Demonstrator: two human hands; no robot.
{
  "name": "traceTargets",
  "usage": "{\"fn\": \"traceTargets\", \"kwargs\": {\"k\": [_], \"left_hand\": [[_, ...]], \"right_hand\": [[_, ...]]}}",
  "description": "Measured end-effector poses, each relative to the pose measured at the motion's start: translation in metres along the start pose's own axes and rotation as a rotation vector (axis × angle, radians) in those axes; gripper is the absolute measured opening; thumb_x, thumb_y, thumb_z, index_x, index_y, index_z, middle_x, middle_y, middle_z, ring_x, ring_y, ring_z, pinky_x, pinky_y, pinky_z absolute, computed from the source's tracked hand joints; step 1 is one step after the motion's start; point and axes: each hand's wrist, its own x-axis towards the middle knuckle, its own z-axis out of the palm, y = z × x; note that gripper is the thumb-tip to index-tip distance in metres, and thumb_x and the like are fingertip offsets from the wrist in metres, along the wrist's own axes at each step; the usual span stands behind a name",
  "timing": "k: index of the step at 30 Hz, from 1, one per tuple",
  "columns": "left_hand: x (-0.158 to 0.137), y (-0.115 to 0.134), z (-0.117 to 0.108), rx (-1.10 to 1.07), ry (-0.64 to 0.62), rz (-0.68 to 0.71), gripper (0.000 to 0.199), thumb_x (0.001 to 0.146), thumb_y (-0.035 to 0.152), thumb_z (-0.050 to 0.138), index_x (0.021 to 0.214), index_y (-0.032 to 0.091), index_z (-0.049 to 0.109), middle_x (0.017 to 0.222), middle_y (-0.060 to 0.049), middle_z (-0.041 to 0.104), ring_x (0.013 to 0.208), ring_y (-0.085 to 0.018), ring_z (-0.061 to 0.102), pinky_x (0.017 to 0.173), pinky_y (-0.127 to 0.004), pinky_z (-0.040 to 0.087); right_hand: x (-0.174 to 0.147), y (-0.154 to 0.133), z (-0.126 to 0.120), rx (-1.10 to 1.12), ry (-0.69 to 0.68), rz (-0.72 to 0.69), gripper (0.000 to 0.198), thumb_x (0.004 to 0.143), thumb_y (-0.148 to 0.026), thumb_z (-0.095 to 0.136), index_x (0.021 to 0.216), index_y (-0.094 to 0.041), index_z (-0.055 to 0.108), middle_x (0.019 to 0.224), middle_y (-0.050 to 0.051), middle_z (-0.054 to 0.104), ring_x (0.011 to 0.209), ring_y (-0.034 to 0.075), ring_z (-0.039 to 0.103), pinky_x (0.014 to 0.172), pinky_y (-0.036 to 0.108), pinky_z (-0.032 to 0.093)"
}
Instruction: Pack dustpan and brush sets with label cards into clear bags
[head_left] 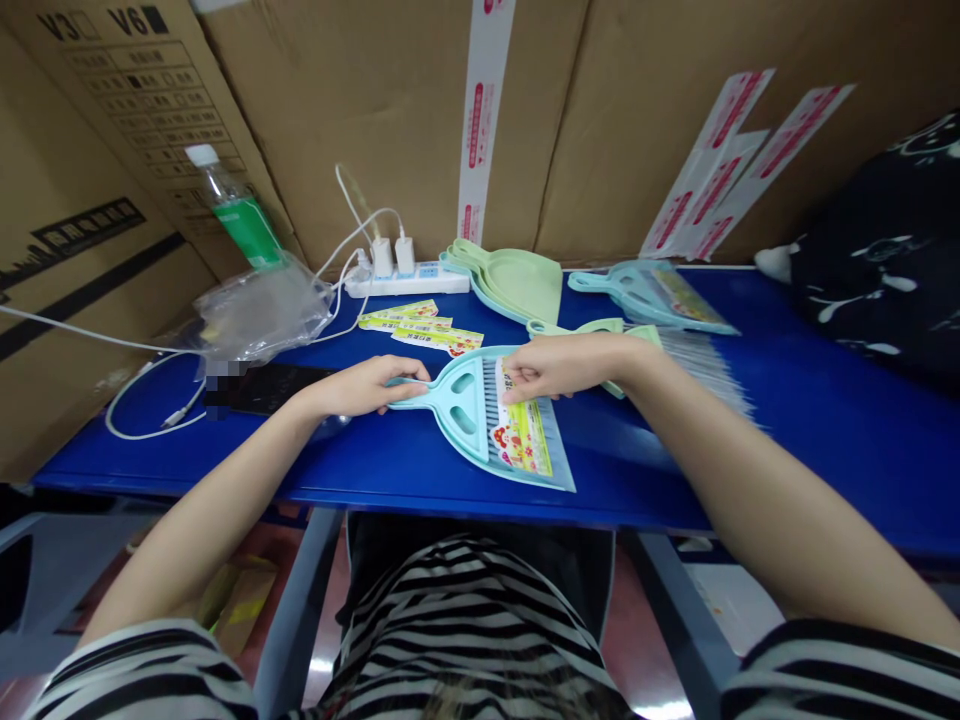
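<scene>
Near the table's front edge lies a light blue dustpan [561, 475] with a matching hand brush [459, 412] nested in it. My left hand [364, 387] is closed around their handles at the left end. A yellow and white printed label card [529, 437] lies across the grey bristles. My right hand [551, 367] pinches the card's upper part between thumb and fingers, so that part is hidden. Behind my right hand, partly covered by it, is a light green brush [589, 328] with pale bristles.
Several label cards [424, 325] lie behind the dustpan. Stacked green and blue dustpans [525, 282] and a bagged blue dustpan set [652, 292] lie farther back. A power strip [442, 280], plastic bag [262, 310], bottle [244, 222] and dark phone [277, 388] are at left. Cardboard [405, 110] walls the back.
</scene>
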Motion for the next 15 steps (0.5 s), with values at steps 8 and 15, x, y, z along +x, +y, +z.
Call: {"fn": "traceTargets", "kwargs": {"k": [8,15], "left_hand": [[-0.0005,0.0006,-0.0003,-0.001,-0.004,0.004,0.036,0.089,0.049,0.048,0.09,0.015,0.059,0.079,-0.001,0.051,0.064,-0.01,0.046,0.048,-0.017,0.044],[0.0,-0.0005,-0.0003,0.004,-0.003,0.002,0.036,0.089,0.049,0.048,0.09,0.015,0.059,0.08,-0.001,0.052,0.064,-0.01,0.047,0.049,-0.017,0.044]], "right_hand": [[-0.001,0.0007,-0.0012,-0.005,0.004,0.035,0.035,0.086,-0.049,0.052,0.066,-0.023,0.044,0.055,-0.002,0.052,0.054,0.013,0.05,0.056,0.028,0.035],[-0.0001,0.0014,-0.0006,-0.021,0.021,0.013,0.037,0.087,-0.049,0.052,0.063,-0.022,0.041,0.055,-0.002,0.051,0.052,0.012,0.047,0.055,0.027,0.033]]}}
